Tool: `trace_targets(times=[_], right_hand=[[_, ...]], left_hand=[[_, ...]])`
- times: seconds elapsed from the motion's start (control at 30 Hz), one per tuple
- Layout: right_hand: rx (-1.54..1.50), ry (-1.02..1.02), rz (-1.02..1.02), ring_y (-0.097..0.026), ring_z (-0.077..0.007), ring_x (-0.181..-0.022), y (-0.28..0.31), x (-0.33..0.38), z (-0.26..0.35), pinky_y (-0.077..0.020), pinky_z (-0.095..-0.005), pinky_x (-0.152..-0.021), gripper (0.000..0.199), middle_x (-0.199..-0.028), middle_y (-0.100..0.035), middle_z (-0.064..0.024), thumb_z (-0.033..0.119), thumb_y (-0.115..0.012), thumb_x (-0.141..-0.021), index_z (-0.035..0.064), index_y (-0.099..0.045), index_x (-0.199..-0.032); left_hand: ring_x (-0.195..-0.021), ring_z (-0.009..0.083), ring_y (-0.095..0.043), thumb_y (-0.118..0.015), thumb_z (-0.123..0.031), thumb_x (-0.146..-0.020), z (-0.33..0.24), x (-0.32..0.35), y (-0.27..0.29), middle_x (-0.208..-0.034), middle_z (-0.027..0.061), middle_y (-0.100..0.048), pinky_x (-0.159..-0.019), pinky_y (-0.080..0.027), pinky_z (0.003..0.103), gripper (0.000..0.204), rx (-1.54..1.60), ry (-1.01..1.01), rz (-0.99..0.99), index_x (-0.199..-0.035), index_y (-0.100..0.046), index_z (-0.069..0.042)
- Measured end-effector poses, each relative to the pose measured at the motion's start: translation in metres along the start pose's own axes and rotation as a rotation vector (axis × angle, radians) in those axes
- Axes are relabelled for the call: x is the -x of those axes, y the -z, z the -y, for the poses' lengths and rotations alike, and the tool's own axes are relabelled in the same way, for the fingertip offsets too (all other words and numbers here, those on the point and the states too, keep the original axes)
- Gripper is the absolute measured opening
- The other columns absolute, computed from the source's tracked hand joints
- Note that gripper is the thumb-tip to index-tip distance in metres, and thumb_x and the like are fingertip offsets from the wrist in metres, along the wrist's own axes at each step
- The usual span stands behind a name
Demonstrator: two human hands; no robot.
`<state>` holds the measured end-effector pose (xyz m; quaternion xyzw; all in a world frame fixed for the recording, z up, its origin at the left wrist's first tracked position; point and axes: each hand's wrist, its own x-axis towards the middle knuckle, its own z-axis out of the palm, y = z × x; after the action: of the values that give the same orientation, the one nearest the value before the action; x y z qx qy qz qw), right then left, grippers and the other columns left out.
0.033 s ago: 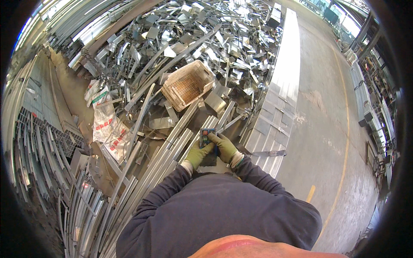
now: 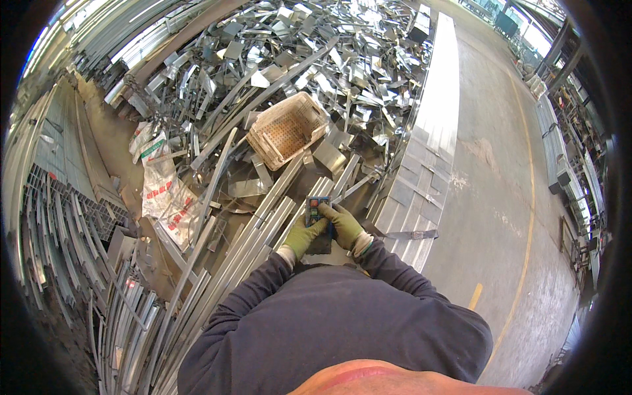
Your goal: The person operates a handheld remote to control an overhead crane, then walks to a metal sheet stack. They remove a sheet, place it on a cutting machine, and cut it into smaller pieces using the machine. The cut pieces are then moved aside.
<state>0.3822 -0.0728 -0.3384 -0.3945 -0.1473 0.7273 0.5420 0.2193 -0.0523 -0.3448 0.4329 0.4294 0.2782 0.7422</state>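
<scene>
Close in front of my body, both gloved hands hold a dark handheld remote control (image 2: 314, 211) with a blue edge and several coloured buttons. My left hand (image 2: 303, 237), in a green glove, wraps round its left side with the thumb across the front. My right hand (image 2: 344, 226), gloved alike, grips the right side, its thumb lying over the upper buttons. The lower end of the remote shows below the thumbs. Most of the fingers are hidden behind it. Just beyond the hands are the ends of long metal profiles (image 2: 283, 204).
A worn plastic crate (image 2: 289, 128) lies tipped on a heap of metal offcuts (image 2: 368, 62). A white sack (image 2: 164, 187) rests to the left, beside stacked long profiles (image 2: 59, 230). A strapped bundle of bars (image 2: 421, 158) runs along the concrete floor (image 2: 494, 217) on the right.
</scene>
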Motion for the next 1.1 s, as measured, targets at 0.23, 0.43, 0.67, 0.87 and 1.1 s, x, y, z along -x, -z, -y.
trace_targets(times=[0.23, 0.43, 0.67, 0.87, 1.1], right_hand=[[-0.005, -0.003, 0.012, -0.071, -0.0212, -0.102, -0.005, 0.004, 0.004, -0.0585, -0.0373, -0.091, 0.037, -0.116, -0.071, -0.0082, 0.026, -0.064, -0.105, 0.0038, -0.058, -0.134], [0.027, 0.05, 0.059, -0.07, -0.0198, -0.102, -0.006, 0.002, 0.011, -0.0583, -0.0352, -0.089, 0.036, -0.114, -0.072, -0.0067, 0.032, -0.059, -0.108, 0.0052, -0.062, -0.131], [-0.055, 0.06, 0.118, -0.071, -0.015, -0.091, -0.001, -0.003, 0.017, -0.0591, -0.0306, -0.083, 0.042, -0.108, -0.073, -0.0047, 0.042, -0.05, -0.111, 0.0066, -0.065, -0.127], [-0.106, -0.004, 0.074, -0.074, -0.0178, -0.092, -0.01, 0.005, 0.019, -0.0628, -0.0336, -0.083, 0.042, -0.109, -0.074, -0.0071, 0.042, -0.053, -0.109, 0.0062, -0.065, -0.126], [-0.089, 0.015, 0.056, -0.074, -0.0182, -0.093, -0.012, 0.007, 0.016, -0.0628, -0.0335, -0.082, 0.041, -0.11, -0.074, -0.0073, 0.041, -0.058, -0.107, 0.0057, -0.064, -0.127]], left_hand=[[-0.084, 0.0225, -0.072, -0.079, -0.04, -0.094, -0.002, 0.0, 0.002, -0.11, 0.0084, -0.071, -0.068, -0.064, 0.04, 0.055, -0.015, 0.002, 0.077, -0.133, -0.057, -0.007], [-0.097, 0.016, -0.068, -0.082, -0.035, -0.091, -0.016, 0.002, 0.0, -0.113, 0.0072, -0.071, -0.083, -0.058, 0.033, 0.054, -0.019, 0.056, 0.071, -0.13, -0.061, -0.004], [-0.107, 0.0179, -0.066, -0.091, -0.023, -0.083, -0.026, 0.007, 0.006, -0.122, 0.0073, -0.067, -0.093, -0.057, 0.034, 0.082, 0.067, 0.029, 0.189, -0.148, -0.042, -0.007], [-0.109, 0.0191, -0.067, -0.094, -0.02, -0.078, -0.031, 0.011, 0.009, -0.124, 0.0066, -0.065, -0.093, -0.059, 0.034, 0.095, 0.036, 0.06, 0.246, -0.152, -0.036, -0.008], [-0.105, 0.0172, -0.067, -0.094, -0.021, -0.079, -0.026, 0.013, 0.01, -0.119, 0.0046, -0.067, -0.09, -0.059, 0.034, 0.088, -0.036, -0.011, 0.227, -0.148, -0.04, -0.009]])
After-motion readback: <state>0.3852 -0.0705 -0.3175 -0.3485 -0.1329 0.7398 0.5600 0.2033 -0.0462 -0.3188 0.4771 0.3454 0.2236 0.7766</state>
